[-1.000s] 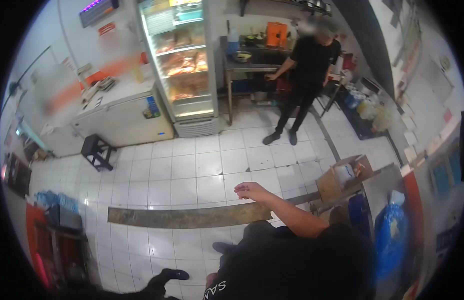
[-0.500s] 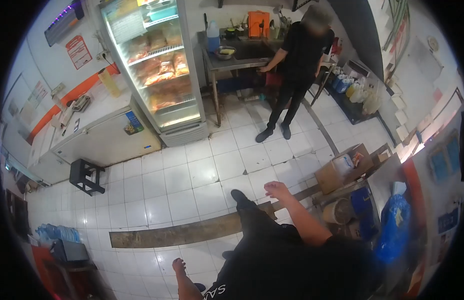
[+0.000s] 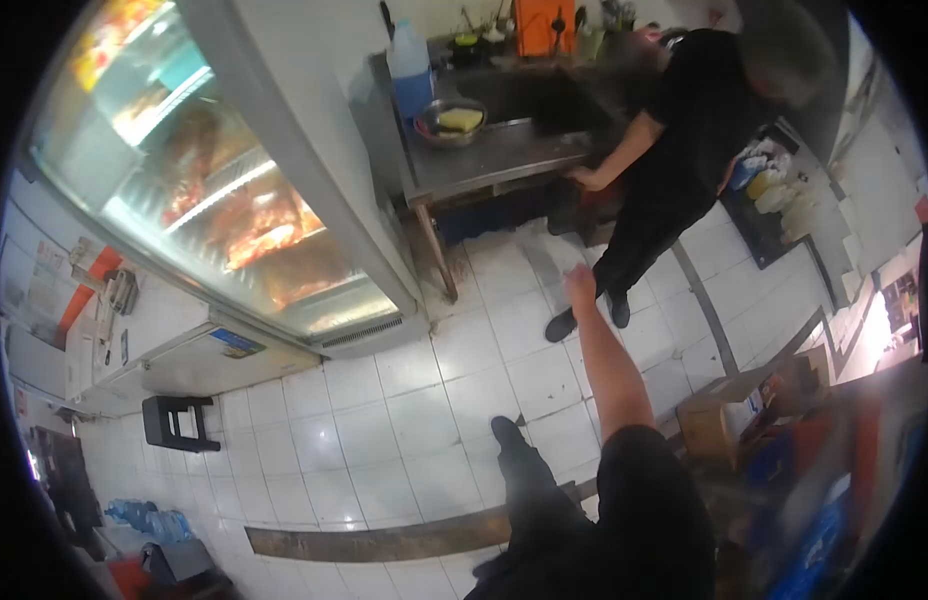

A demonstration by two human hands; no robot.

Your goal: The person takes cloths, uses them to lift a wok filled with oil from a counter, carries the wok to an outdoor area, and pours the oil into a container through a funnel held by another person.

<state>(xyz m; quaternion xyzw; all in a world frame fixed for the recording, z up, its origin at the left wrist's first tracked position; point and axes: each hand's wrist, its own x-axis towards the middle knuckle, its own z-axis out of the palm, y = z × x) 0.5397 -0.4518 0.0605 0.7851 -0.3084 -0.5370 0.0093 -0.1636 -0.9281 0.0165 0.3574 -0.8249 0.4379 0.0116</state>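
My right arm is stretched forward, and my right hand (image 3: 581,285) is in front of the other person's (image 3: 674,150) legs. Motion smears its fingers, and I cannot tell whether they hold anything. A pale, blurred, sheet-like shape (image 3: 552,258) shows just left of my fingertips in this view. My left hand is out of the frame. The other person, in dark clothes, stands beside the metal sink counter (image 3: 484,180) with one hand (image 3: 584,178) at its front edge.
A lit glass-door fridge (image 3: 364,210) stands left of the counter. On the counter are a metal bowl (image 3: 434,130) with a yellow sponge and a jug of blue liquid (image 3: 412,85). A black stool (image 3: 182,423) is on the left; a cardboard box (image 3: 719,425) is on the right.
My view has moved closer to the fridge and counter. My right arm has reached forward toward the other person, and my left hand has left the view.
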